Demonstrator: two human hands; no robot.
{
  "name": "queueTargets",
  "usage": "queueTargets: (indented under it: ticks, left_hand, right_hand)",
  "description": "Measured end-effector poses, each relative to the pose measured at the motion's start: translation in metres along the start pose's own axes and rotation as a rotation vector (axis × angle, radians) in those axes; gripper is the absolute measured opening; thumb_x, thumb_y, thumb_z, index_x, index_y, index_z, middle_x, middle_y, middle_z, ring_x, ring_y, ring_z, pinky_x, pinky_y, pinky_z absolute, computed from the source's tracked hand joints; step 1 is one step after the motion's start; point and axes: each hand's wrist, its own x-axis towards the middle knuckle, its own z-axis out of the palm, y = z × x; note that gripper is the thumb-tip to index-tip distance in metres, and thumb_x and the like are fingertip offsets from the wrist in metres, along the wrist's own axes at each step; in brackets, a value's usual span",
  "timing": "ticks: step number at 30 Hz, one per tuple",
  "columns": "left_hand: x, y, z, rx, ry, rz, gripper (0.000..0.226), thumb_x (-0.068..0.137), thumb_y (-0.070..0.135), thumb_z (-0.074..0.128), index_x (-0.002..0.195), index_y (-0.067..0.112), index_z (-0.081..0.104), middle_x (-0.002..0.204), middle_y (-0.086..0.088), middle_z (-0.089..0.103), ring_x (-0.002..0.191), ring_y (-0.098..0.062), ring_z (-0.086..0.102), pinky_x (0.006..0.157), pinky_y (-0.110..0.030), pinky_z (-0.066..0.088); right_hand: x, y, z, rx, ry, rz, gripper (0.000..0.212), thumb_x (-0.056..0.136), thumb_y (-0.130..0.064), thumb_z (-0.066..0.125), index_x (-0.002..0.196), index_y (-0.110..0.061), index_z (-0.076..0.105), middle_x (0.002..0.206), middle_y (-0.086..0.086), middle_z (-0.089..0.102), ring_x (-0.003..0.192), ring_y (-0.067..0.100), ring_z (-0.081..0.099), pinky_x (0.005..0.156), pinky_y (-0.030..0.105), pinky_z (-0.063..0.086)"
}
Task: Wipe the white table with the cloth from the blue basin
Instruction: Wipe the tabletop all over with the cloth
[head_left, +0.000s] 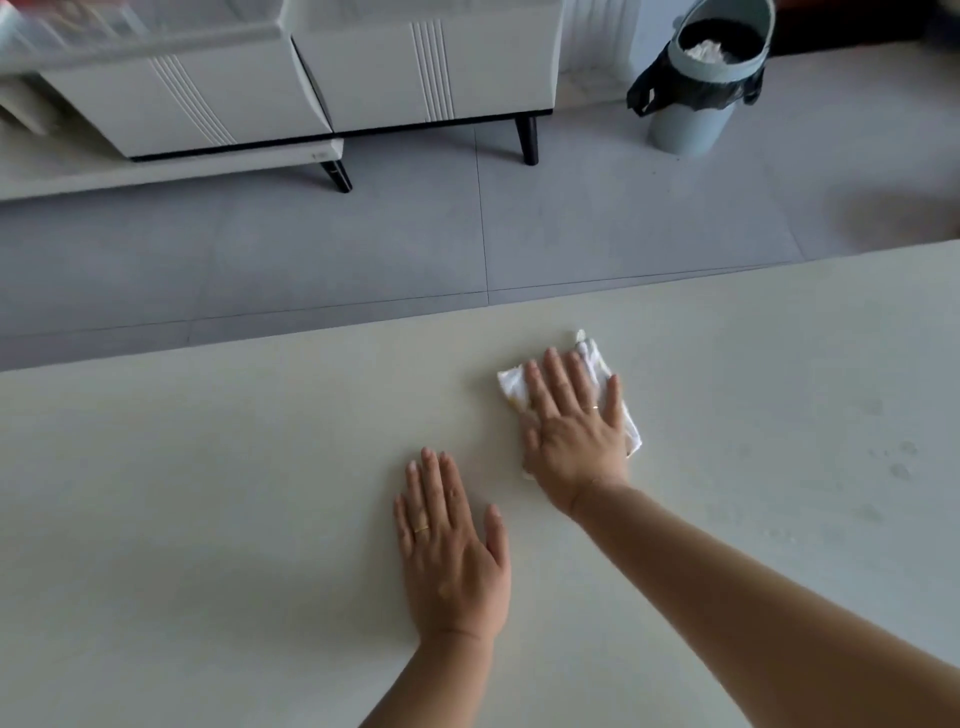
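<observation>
White cloth (597, 364) lies flat on the white table (208, 467), near its far edge. Right hand (574, 423) presses it down, palm flat, fingers straight. Left hand (452, 551) rests flat on the bare table just beside, fingers extended, holding nothing. Beyond: grey floor (623, 208), white cabinet (311, 78), lined bin (701, 78).

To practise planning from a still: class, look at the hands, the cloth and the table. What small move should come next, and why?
Probably slide the right hand, pressed flat on the cloth, rightward across the table towards the faint spots there, which look unwiped. The left hand lies flat on the table and can brace.
</observation>
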Motion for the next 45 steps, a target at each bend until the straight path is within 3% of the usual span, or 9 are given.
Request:
queueTargets:
  ticks: [5, 10, 13, 20, 27, 34, 39, 42, 45]
  left_hand:
    - [0.001, 0.001, -0.005, 0.006, -0.023, 0.008, 0.068, 0.095, 0.046, 0.017, 0.141, -0.001, 0.037, 0.150, -0.015, 0.033, 0.137, -0.033, 0.034, 0.110, -0.046, 0.022]
    - [0.013, 0.007, -0.009, -0.001, 0.046, 0.117, 0.069, 0.086, 0.041, 0.035, 0.142, 0.001, 0.036, 0.152, -0.015, 0.031, 0.140, -0.030, 0.029, 0.113, -0.046, 0.018]
    - [0.033, 0.019, -0.010, -0.029, 0.050, 0.169, 0.067, 0.089, 0.042, 0.032, 0.143, 0.002, 0.035, 0.153, -0.013, 0.028, 0.142, -0.027, 0.026, 0.114, -0.043, 0.016]
    - [0.042, 0.021, 0.001, -0.022, 0.034, 0.160, 0.070, 0.090, 0.047, 0.031, 0.143, 0.002, 0.036, 0.152, -0.013, 0.030, 0.141, -0.027, 0.028, 0.113, -0.043, 0.019]
    - [0.043, 0.022, 0.001, -0.026, 0.038, 0.157, 0.071, 0.089, 0.047, 0.033, 0.142, 0.001, 0.036, 0.152, -0.014, 0.031, 0.141, -0.028, 0.027, 0.111, -0.044, 0.022]
    - [0.043, 0.022, -0.002, -0.012, 0.030, 0.163, 0.070, 0.089, 0.046, 0.035, 0.141, 0.000, 0.038, 0.150, -0.015, 0.034, 0.140, -0.028, 0.030, 0.111, -0.044, 0.023]
    - [0.042, 0.023, -0.001, 0.004, 0.042, 0.158, 0.070, 0.090, 0.048, 0.031, 0.143, 0.002, 0.036, 0.152, -0.013, 0.031, 0.141, -0.027, 0.028, 0.112, -0.043, 0.020]
    - [0.042, 0.023, 0.001, -0.003, 0.046, 0.145, 0.071, 0.090, 0.048, 0.030, 0.144, 0.002, 0.034, 0.153, -0.012, 0.029, 0.142, -0.027, 0.027, 0.112, -0.042, 0.018]
    - [0.042, 0.023, 0.002, 0.002, 0.047, 0.150, 0.071, 0.089, 0.048, 0.030, 0.144, 0.002, 0.034, 0.153, -0.012, 0.029, 0.142, -0.027, 0.026, 0.113, -0.042, 0.018]
  right_hand:
    - [0.005, 0.023, -0.005, -0.127, -0.052, -0.453, 0.059, 0.093, -0.043, 0.020, 0.149, -0.032, 0.010, 0.158, -0.007, 0.007, 0.146, 0.018, 0.002, 0.117, 0.049, 0.000]
    - [0.056, 0.048, -0.014, -0.004, -0.007, 0.047, 0.057, 0.096, -0.038, 0.018, 0.149, -0.034, -0.002, 0.159, -0.009, -0.008, 0.144, 0.010, -0.013, 0.115, 0.043, -0.011]
    - [0.066, 0.025, -0.011, 0.027, 0.014, 0.164, 0.059, 0.095, -0.035, 0.018, 0.150, -0.029, -0.003, 0.159, -0.007, -0.009, 0.144, 0.013, -0.014, 0.112, 0.046, -0.016]
    - [0.073, 0.052, -0.018, -0.083, -0.050, -0.369, 0.056, 0.098, -0.041, 0.022, 0.149, -0.034, 0.001, 0.158, -0.009, -0.004, 0.146, 0.013, -0.007, 0.116, 0.042, -0.007]
    - [0.097, 0.049, -0.021, 0.051, -0.005, 0.194, 0.058, 0.096, -0.035, 0.020, 0.150, -0.029, 0.000, 0.159, -0.005, -0.007, 0.145, 0.014, -0.014, 0.113, 0.047, -0.013]
    - [0.070, 0.031, -0.010, -0.062, -0.027, -0.326, 0.058, 0.097, -0.040, 0.024, 0.149, -0.032, 0.001, 0.158, -0.008, -0.004, 0.145, 0.012, -0.009, 0.113, 0.040, -0.015]
    - [0.070, 0.126, -0.031, -0.003, 0.022, 0.064, 0.057, 0.096, -0.036, 0.022, 0.149, -0.031, 0.003, 0.159, -0.007, -0.003, 0.144, 0.008, -0.011, 0.115, 0.040, -0.006]
    - [0.077, 0.113, -0.029, 0.026, 0.021, 0.292, 0.059, 0.095, -0.035, 0.022, 0.150, -0.029, 0.002, 0.159, -0.006, -0.005, 0.145, 0.012, -0.011, 0.115, 0.046, -0.007]
    - [0.077, 0.072, -0.020, 0.033, 0.035, 0.206, 0.060, 0.095, -0.034, 0.024, 0.150, -0.026, 0.001, 0.159, -0.004, -0.005, 0.145, 0.016, -0.012, 0.113, 0.050, -0.008]
